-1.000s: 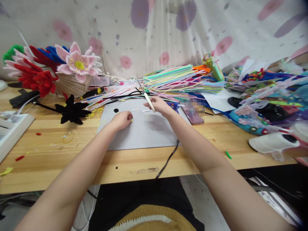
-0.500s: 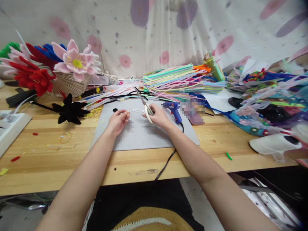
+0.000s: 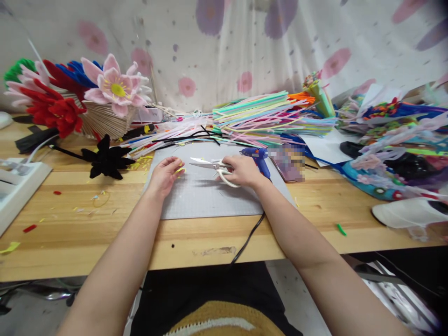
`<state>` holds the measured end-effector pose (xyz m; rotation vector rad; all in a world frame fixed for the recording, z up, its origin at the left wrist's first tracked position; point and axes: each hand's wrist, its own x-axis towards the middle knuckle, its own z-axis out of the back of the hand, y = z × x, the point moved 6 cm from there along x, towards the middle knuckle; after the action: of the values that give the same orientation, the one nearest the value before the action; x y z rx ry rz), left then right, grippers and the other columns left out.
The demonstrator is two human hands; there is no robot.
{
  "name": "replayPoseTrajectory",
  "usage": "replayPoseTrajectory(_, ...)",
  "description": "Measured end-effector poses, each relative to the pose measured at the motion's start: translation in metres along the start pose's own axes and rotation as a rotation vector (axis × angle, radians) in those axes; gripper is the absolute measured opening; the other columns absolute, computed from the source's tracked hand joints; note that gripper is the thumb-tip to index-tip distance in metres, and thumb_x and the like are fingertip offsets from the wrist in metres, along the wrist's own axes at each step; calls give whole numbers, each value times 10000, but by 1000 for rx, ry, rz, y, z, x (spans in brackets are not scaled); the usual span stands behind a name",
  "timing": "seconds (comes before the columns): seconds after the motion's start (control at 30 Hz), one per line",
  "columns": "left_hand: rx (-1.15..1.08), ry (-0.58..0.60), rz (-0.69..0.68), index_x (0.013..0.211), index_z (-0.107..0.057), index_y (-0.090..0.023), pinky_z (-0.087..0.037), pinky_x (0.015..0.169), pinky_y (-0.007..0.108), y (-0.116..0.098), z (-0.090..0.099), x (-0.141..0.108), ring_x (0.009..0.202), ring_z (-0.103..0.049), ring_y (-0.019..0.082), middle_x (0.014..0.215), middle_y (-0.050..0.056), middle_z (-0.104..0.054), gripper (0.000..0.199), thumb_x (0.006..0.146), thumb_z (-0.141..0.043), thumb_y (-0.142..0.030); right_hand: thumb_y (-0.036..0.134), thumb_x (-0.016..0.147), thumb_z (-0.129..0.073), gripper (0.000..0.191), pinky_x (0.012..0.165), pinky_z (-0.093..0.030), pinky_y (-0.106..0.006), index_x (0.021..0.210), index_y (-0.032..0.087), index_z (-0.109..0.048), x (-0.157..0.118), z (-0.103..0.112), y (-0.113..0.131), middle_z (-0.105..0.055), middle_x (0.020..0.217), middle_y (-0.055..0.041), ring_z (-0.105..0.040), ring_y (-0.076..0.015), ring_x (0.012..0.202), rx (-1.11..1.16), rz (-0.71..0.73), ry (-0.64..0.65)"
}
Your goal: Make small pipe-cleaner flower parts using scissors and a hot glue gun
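My right hand [image 3: 244, 171] is closed round the white handles of a pair of scissors [image 3: 219, 166]. The metal blades point left toward my left hand and stand slightly apart, with a gap between their tips and my fingers. My left hand [image 3: 164, 176] is closed in a pinch at the left of the grey cutting mat [image 3: 203, 205]. Small yellow pieces [image 3: 181, 170] show at its fingertips; their exact kind is too small to make out. Both hands are over the mat.
A blue glue gun [image 3: 258, 157] and a phone [image 3: 289, 163] lie right of my right hand. Pipe cleaners [image 3: 252, 114] are heaped behind the mat. A black fuzzy flower [image 3: 108, 158] lies left, before pink and red flowers [image 3: 117, 88]. A white power strip [image 3: 23, 186] sits far left.
The scissors have swung from pointing away to pointing left, and my right hand has moved a little right and turned over. My left hand keeps its pinch. The view has shifted slightly.
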<state>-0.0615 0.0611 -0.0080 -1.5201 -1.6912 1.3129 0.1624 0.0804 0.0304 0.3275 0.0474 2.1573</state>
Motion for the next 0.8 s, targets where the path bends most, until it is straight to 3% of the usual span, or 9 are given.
replayPoseTrajectory(0.23, 60, 37, 12, 734, -587, -146, -502, 666, 233, 2, -4, -1, 730, -627, 113, 736, 21, -649, 173, 609, -707, -146, 650, 706, -540, 497, 626, -257, -269, 909, 201, -600, 0, -8, 11, -675, 883, -62, -586, -208, 811, -62, 56, 57)
replayPoseTrajectory(0.8, 109, 63, 6, 718, -627, -137, -515, 671, 257, 3, -8, -4, 731, -621, 128, 751, 39, -653, 157, 597, -718, -184, 650, 726, -516, 495, 621, -257, -274, 930, 206, -595, 0, -8, 12, -680, 934, -63, -595, -212, 855, -114, 37, 92)
